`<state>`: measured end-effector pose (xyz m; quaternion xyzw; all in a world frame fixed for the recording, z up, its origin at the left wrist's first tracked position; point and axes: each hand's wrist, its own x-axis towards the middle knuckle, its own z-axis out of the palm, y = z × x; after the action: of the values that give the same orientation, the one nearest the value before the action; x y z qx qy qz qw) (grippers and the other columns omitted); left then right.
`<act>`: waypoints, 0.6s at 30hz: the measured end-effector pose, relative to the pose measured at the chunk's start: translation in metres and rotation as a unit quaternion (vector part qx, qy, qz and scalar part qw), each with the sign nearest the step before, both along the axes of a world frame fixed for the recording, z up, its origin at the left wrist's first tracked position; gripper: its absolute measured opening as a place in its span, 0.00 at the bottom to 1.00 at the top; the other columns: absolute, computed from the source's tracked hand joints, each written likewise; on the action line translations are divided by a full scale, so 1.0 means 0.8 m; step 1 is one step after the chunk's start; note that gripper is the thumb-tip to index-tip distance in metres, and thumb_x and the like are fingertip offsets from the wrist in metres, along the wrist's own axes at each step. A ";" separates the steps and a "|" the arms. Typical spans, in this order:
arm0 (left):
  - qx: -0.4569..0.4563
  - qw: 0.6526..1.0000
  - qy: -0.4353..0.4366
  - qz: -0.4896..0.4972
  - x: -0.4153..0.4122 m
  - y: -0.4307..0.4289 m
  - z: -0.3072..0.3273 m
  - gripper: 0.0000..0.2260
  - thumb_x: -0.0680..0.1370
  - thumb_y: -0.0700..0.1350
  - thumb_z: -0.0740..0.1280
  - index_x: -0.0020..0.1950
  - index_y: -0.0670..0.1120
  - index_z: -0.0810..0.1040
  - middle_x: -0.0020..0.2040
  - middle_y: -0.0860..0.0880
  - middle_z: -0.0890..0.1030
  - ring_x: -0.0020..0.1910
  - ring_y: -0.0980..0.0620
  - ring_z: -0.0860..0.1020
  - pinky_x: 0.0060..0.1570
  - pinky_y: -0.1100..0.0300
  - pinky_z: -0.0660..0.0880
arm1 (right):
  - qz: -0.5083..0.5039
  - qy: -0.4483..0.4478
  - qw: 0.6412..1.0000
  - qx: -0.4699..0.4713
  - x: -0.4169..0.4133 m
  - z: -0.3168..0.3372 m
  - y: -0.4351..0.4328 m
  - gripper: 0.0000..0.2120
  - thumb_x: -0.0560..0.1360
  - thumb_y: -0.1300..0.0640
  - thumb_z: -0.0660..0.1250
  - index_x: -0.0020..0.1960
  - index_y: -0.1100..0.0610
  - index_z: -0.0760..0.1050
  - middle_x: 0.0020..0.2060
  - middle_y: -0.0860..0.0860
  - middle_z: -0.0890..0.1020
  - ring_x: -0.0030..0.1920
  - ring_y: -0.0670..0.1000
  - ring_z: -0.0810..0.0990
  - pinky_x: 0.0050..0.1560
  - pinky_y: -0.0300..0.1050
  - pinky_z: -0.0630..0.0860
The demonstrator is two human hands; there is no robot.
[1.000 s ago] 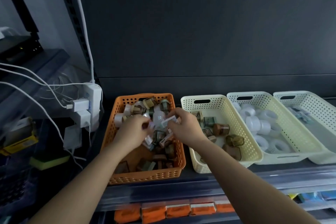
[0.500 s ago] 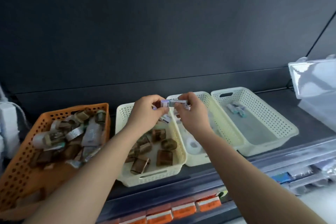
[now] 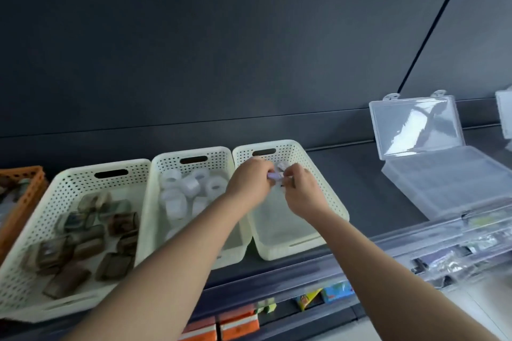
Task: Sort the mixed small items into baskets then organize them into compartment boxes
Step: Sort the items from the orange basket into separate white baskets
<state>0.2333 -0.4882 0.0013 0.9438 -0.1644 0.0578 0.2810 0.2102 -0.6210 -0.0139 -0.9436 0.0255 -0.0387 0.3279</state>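
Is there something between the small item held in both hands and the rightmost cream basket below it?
Nothing visible does. The left hand and right hand pinch the small item directly above the rightmost cream basket, whose top is open.

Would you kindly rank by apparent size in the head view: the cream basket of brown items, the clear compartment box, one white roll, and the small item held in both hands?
1. cream basket, though it sits nearer the camera
2. clear compartment box
3. white roll
4. small item

text | none legible — coloured packets [image 3: 336,289] too blurred
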 end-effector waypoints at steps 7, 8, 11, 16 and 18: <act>0.326 0.944 0.036 -0.039 0.009 -0.018 -0.033 0.18 0.76 0.35 0.59 0.64 0.46 0.73 0.65 0.44 0.70 0.71 0.44 0.61 0.73 0.40 0.52 | 0.119 0.171 0.970 -0.123 0.020 -0.023 -0.020 0.25 0.77 0.57 0.61 0.72 0.56 0.57 0.68 0.59 0.62 0.67 0.60 0.67 0.66 0.54 0.67; 0.344 0.937 0.047 -0.037 0.010 -0.016 -0.035 0.19 0.75 0.35 0.58 0.64 0.45 0.73 0.65 0.44 0.69 0.73 0.44 0.58 0.73 0.38 0.48 | 0.135 0.175 0.963 -0.154 0.022 -0.026 -0.021 0.25 0.77 0.55 0.61 0.71 0.56 0.58 0.69 0.59 0.62 0.68 0.59 0.66 0.68 0.54 0.66; 0.353 0.934 0.039 -0.030 0.010 -0.010 -0.035 0.16 0.75 0.36 0.61 0.61 0.45 0.75 0.65 0.45 0.70 0.74 0.45 0.56 0.74 0.39 0.45 | 0.143 0.161 0.956 -0.198 0.029 -0.032 -0.020 0.24 0.77 0.53 0.61 0.70 0.55 0.60 0.70 0.57 0.63 0.68 0.58 0.65 0.67 0.53 0.67; 0.295 0.953 -0.062 0.006 0.012 0.016 -0.014 0.11 0.76 0.44 0.65 0.59 0.45 0.76 0.60 0.47 0.74 0.67 0.47 0.65 0.68 0.53 0.60 | 0.128 0.050 0.966 -0.219 0.043 -0.022 -0.001 0.24 0.76 0.51 0.63 0.70 0.54 0.63 0.70 0.55 0.66 0.71 0.57 0.63 0.66 0.50 0.65; 0.268 0.960 -0.075 0.030 0.008 0.038 -0.004 0.10 0.76 0.42 0.65 0.57 0.44 0.76 0.58 0.47 0.75 0.64 0.47 0.68 0.64 0.55 0.65 | 0.132 0.016 0.968 -0.214 0.046 -0.012 0.016 0.22 0.75 0.50 0.64 0.67 0.53 0.66 0.66 0.54 0.70 0.68 0.56 0.67 0.65 0.49 0.66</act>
<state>0.2396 -0.4575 -0.0018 0.9820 -0.1657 0.0905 0.0025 0.2472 -0.6080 -0.0238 -0.9873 -0.1029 0.0153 0.1199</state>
